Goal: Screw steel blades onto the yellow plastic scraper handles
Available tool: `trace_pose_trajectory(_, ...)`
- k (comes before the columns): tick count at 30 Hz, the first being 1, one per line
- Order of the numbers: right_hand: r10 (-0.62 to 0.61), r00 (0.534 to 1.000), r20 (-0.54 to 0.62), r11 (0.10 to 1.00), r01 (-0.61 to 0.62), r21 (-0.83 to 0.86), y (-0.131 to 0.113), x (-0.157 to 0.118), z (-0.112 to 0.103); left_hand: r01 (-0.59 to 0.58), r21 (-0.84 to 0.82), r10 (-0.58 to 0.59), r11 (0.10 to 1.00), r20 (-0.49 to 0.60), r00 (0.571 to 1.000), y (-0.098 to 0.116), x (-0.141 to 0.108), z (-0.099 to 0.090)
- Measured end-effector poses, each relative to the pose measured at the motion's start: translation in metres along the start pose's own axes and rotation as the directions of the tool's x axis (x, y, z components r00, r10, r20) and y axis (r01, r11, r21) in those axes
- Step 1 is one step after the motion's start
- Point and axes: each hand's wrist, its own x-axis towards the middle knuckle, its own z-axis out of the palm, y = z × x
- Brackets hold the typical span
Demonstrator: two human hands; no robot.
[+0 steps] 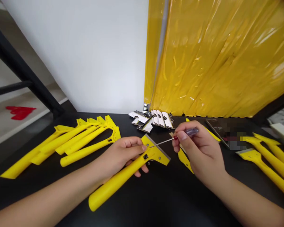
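My left hand [125, 154] grips a yellow plastic scraper [123, 178] by the neck of its handle, with the head pointing up and to the right. A metal blade [158, 146] sits along the far edge of that head. My right hand [198, 151] pinches a small screwdriver [189, 133] with a red-and-clear handle, and its thin shaft reaches toward the scraper head near my left thumb. Another yellow scraper [185, 161] lies partly hidden under my right hand.
Several yellow scrapers [73, 145] lie heaped at the left of the black tabletop [156, 201], and more [272, 164] lie at the right. Several white-and-black blade packets [151, 121] stand at the back. A yellow plastic curtain [215, 56] hangs behind the table.
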Motion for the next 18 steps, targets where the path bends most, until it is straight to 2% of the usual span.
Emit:
trace_pose_trajectory(8,0.013,1.000,-0.020,1.000,-0.013,-0.027,-0.0039,-0.0011,-0.0026,-0.008,0.022,0.008,1.000,0.010,1.000,-0.0010,0.0010,-0.0007)
trace_pose_trajectory(13,-0.002,1.000,-0.007,0.991,0.001,-0.131,-0.0016,-0.0031,-0.0052,-0.002,0.012,0.001,1.000,0.024,1.000,-0.0034,0.0021,-0.0019)
trace_pose_trajectory(18,-0.066,0.998,0.008,0.970,0.066,-0.236,0.0015,-0.0060,-0.0046,0.007,-0.013,-0.006,1.000,0.025,1.000,-0.0058,0.0030,-0.0023)
